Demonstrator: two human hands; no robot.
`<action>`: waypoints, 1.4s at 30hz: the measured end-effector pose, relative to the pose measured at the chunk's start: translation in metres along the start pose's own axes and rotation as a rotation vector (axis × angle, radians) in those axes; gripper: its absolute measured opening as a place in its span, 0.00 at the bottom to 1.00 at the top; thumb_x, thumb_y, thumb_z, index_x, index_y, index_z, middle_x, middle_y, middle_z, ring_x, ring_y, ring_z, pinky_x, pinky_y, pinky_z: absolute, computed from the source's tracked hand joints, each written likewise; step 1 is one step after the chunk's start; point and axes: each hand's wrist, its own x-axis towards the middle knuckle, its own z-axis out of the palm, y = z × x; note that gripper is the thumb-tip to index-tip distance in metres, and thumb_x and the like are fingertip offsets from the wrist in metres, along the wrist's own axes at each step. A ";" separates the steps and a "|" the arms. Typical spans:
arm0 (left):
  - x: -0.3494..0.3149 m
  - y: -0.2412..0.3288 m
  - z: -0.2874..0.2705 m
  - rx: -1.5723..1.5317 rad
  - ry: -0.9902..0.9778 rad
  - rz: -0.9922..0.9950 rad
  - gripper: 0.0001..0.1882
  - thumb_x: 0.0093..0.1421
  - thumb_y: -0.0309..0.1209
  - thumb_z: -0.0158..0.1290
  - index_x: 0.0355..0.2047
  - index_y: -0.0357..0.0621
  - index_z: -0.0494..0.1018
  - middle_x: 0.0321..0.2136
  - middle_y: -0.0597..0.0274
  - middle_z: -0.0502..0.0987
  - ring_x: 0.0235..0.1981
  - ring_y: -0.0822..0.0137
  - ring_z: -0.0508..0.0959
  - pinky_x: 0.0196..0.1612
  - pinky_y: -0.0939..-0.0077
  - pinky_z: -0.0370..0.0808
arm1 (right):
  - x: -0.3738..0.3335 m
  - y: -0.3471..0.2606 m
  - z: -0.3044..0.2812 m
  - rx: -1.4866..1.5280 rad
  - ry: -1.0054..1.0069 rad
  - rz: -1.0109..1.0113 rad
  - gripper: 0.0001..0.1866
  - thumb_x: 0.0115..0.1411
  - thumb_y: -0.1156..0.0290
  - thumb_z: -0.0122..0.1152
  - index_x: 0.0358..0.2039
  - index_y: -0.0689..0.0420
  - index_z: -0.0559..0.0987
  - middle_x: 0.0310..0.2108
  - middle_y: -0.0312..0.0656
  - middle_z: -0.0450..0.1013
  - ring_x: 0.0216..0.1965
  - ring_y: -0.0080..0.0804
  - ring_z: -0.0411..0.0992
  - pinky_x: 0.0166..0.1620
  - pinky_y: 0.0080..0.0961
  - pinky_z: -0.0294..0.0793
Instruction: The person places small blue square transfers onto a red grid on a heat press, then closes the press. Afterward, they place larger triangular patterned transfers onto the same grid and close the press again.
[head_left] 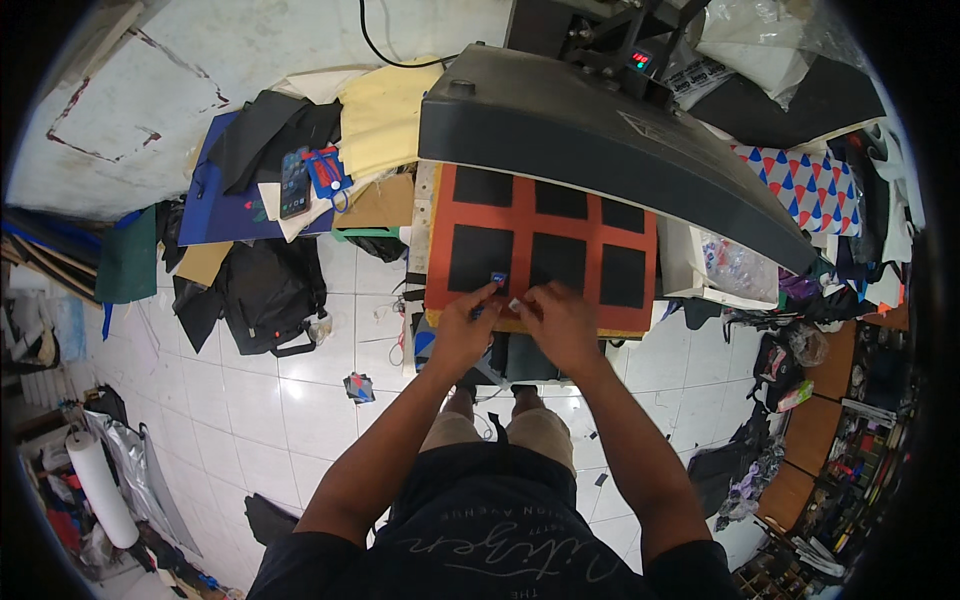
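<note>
Bright light glares off the floor tiles (315, 425) (rim bowed, corners black).

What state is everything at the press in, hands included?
Upper press plate: raised, tilted
Display: lit
Black panels: flat, in a grid on the orange-red mat
Phone: lying screen up
Left hand: small blue piece at fingertips, grip unclear
Right hand: pinching a small pale piece

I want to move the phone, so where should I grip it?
Probably pinch the phone by its long edges at the near end, coming from your side: it lies screen up, narrow, its length pointing roughly toward you, with a red-and-blue item close on its right.
</note>
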 end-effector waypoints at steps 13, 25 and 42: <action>-0.003 -0.002 0.008 -0.031 0.021 -0.050 0.22 0.68 0.30 0.52 0.61 0.40 0.70 0.32 0.64 0.77 0.24 0.79 0.72 0.24 0.84 0.68 | -0.011 0.001 0.033 -0.032 0.154 0.096 0.07 0.58 0.64 0.64 0.31 0.53 0.79 0.31 0.41 0.76 0.34 0.41 0.77 0.39 0.39 0.77; -0.029 -0.010 -0.003 -0.211 0.083 -0.039 0.12 0.68 0.30 0.52 0.49 0.40 0.75 0.28 0.67 0.75 0.23 0.78 0.71 0.26 0.84 0.68 | -0.012 -0.009 0.030 0.011 0.178 0.135 0.06 0.58 0.65 0.64 0.30 0.52 0.80 0.31 0.42 0.76 0.34 0.42 0.78 0.38 0.37 0.78; -0.010 0.008 -0.011 -0.048 0.034 0.019 0.19 0.69 0.31 0.51 0.56 0.33 0.73 0.26 0.68 0.73 0.23 0.80 0.69 0.27 0.83 0.67 | 0.010 0.000 0.025 -0.007 0.241 -0.017 0.05 0.58 0.65 0.65 0.33 0.51 0.81 0.31 0.38 0.71 0.35 0.39 0.75 0.39 0.39 0.76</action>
